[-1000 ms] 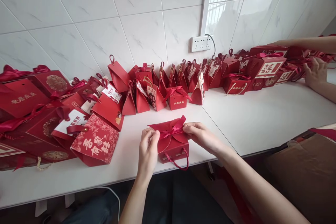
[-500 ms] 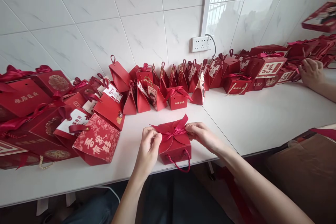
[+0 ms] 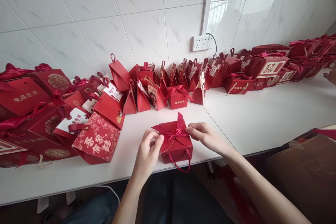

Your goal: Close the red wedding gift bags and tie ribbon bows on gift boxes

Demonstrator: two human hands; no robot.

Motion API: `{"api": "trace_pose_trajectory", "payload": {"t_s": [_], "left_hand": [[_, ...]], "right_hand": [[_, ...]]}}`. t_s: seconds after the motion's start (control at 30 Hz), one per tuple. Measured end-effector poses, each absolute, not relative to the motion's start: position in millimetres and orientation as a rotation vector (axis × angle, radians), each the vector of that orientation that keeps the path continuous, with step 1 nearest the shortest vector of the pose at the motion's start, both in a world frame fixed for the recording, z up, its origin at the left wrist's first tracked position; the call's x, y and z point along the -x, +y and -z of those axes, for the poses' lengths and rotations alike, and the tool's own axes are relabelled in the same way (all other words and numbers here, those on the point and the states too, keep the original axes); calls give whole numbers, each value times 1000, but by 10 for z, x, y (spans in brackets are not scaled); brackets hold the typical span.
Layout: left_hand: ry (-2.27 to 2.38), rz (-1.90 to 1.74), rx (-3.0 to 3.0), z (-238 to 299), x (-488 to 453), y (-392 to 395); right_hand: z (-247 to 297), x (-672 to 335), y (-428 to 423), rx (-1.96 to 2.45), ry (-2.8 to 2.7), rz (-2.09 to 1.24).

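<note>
Together, left hand (image 3: 147,146) at nine o'clock and right hand (image 3: 206,135) at three o'clock of the red box (image 3: 179,147) pinch its ribbon (image 3: 175,133) ends tightly

Gift box (image 3: 175,143) sat at front edge of tabletop (image 3: 262,112), btw left hand (image 3: 147,150) & right hand (image 3: 206,137); row of boxes (image 3: 177,98) ran along back edge, wall socket (image 3: 201,42) above it.

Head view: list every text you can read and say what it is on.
"吾家有喜", it seems: on the patterned bag.
"安居乐业": on the small ribboned box and the big box at left.
"囍": on the white label of a box at right.
The tags on other bags: too small to read.
The box in the hands: no text.
</note>
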State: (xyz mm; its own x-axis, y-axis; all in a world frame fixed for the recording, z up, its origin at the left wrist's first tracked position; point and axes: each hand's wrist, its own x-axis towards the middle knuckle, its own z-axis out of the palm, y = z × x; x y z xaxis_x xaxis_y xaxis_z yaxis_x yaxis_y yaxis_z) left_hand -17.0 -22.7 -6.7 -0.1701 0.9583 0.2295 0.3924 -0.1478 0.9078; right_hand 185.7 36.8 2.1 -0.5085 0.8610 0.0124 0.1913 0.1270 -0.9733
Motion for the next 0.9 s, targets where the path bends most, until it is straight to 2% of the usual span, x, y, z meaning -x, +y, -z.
{"api": "trace_pose_trajectory", "payload": {"t_s": [0.57,0.8,0.9], "left_hand": [[1603,-1347,-1533,141,125,-191],[1535,-1198,-1322,131,183,-272],[1455,-1289,-1239,142,173,-375]], "right_hand": [[195,-1787,394,716,-1252,-1833],[230,-1943,406,957,-1610,-1536],[248,-1984,395,937,-1548,-1459]]}}
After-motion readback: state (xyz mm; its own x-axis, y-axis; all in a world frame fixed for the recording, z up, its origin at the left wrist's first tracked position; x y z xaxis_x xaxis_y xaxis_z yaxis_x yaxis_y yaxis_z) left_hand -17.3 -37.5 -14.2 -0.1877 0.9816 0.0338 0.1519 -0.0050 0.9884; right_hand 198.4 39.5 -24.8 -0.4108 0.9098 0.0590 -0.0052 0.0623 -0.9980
